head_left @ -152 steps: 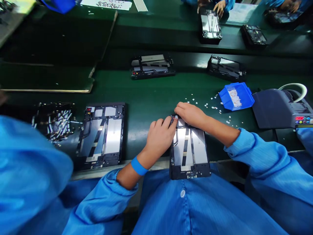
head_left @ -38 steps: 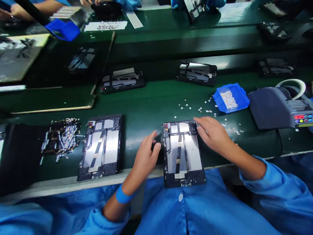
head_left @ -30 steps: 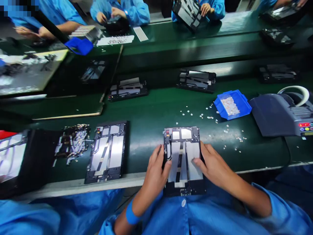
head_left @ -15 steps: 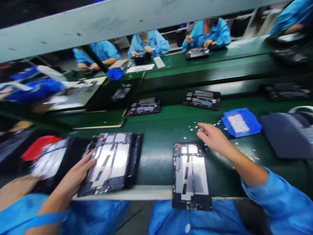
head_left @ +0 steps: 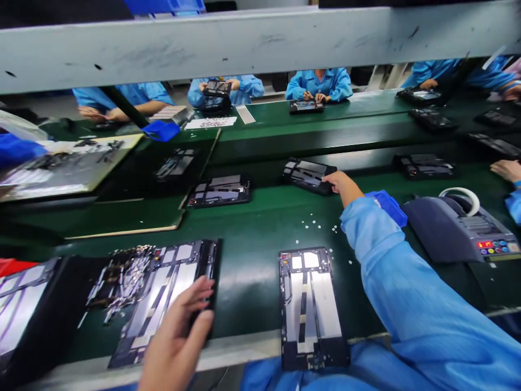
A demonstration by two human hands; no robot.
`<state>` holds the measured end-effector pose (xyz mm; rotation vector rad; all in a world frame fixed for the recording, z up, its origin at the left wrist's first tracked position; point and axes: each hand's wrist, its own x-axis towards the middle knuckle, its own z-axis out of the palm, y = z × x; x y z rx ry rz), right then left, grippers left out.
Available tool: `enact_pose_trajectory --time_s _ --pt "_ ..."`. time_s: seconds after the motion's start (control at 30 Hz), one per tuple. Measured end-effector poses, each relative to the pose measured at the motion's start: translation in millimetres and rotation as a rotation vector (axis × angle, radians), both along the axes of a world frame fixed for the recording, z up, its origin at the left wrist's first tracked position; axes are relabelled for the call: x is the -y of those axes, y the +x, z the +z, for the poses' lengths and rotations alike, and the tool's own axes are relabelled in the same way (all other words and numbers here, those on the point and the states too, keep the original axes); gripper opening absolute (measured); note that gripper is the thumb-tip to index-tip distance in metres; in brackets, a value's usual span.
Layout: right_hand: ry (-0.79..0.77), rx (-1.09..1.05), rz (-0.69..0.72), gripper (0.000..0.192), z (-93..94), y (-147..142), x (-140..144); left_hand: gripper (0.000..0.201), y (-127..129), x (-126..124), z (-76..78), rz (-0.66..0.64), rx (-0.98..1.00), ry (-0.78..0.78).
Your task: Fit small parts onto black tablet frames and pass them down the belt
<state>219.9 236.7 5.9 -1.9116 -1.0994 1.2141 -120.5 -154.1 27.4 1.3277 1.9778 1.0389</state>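
The far tablet (head_left: 306, 174) lies at the back of the green bench (head_left: 248, 260), tilted askew, with its right end under the fingers of the right hand (head_left: 343, 185). One finger rests on its top face; I cannot tell whether the thumb has closed beneath. A good hold here would take the black frame rather than press the bare silver panels or the ribbon, and the tablet would best be kept level. Just left of it sits another tablet (head_left: 223, 191). Nearer, the front tablet (head_left: 314, 309) lies face up, its lower end jutting past the bench edge, so the outstretched sleeve (head_left: 391, 266) should pass clear of it. White bits (head_left: 313, 222) are scattered between, beside the half-hidden blue bin (head_left: 388, 206); brushing them is a risk. The left hand (head_left: 177, 336) is open, thumb apart, beside the left tablets (head_left: 157, 304); contact is unclear. A heap of strips (head_left: 128, 277) lies beyond them.
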Motion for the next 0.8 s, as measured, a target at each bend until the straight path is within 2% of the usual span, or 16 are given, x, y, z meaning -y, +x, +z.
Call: enact_pose_trajectory --time_s 0.1,0.17,0.2,0.27,0.33,0.37,0.43,0.47,0.5,0.53,0.57,0.6,0.67,0.7,0.73,0.8 --pt "0.008 -0.228 -0.045 0.014 18.8 -20 21 0.061 52 -25 -20.0 -0.034 0.354 -0.041" --pt "0.052 -0.354 -0.061 0.005 26.0 -32 59 0.064 79 -51 -34.5 -0.004 0.648 -0.100" --pt "0.079 -0.424 -0.063 0.004 25.4 -37 88 0.066 91 -64 -40.5 0.013 0.805 -0.128" --pt "0.113 -0.551 -0.045 0.008 14.9 -44 164 0.070 112 -83 -48.8 0.028 1.057 -0.144" --pt "0.192 -0.829 -0.030 0.033 -4.2 -43 253 0.065 126 -90 -53.1 0.005 1.168 -0.089" --pt "0.168 -0.856 -0.001 0.040 -13.8 -39 296 0.060 129 -88 -54.6 -0.008 1.162 -0.050" --pt "-0.007 -0.771 0.165 0.042 -26.4 -20 369 0.049 128 -78 -58.3 -0.049 1.071 -0.011" --pt "-0.135 -0.686 0.367 0.044 -27.5 -5 395 0.046 125 -71 -61.2 -0.082 1.005 -0.019" --pt "-0.233 -0.575 0.630 0.043 -24.8 11 414 0.047 121 -64 -65.1 -0.129 0.940 -0.036" --pt "-0.269 -0.467 0.807 0.039 -18.7 28 423 0.051 116 -57 -70.0 -0.186 0.879 -0.053" --pt "-0.272 -0.412 0.875 0.034 -10.3 43 423 0.058 113 -51 -75.7 -0.236 0.825 -0.061" --pt "-0.261 -0.375 0.928 0.030 -0.6 54 415 0.064 110 -47 -82.2 -0.275 0.774 -0.061" --pt "-0.190 -0.356 0.976 0.029 18.7 54 373 0.073 109 -41 -96.1 -0.305 0.644 -0.052" --pt "-0.143 -0.359 1.027 0.031 26.7 42 342 0.074 111 -39 -102.9 -0.303 0.556 -0.051" --pt "-0.069 -0.369 1.007 0.034 32.8 20 307 0.073 113 -37 -109.1 -0.293 0.461 -0.052" --pt "0.057 -0.398 0.804 0.031 39.2 -41 234 0.071 118 -32 -119.2 -0.260 0.295 -0.053"
